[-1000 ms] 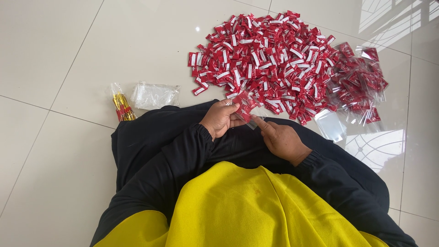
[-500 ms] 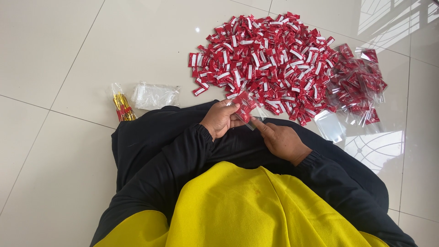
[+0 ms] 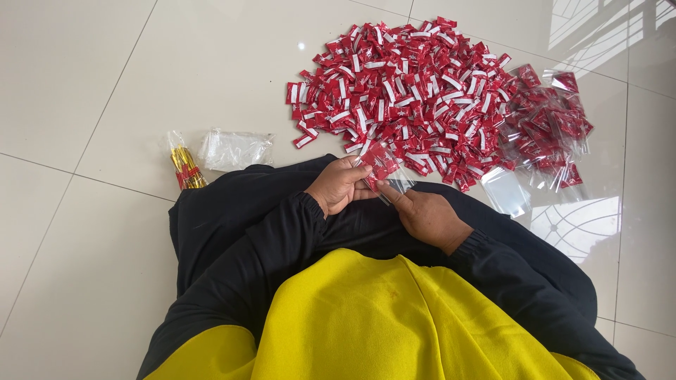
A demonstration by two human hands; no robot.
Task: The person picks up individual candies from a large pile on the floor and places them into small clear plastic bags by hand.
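Clear bag (image 3: 381, 166) slants toward sachet pile (image 3: 408, 91).

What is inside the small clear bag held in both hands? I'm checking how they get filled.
Red sachets show through the small clear bag, pinched between the left hand and right hand. Their count is hidden by overlap and fingers.

Small clear bag (image 3: 384, 167) of red sachets, tilted

Glossy tile floor (image 3: 91, 77), clear plastic bag (image 3: 384, 169)
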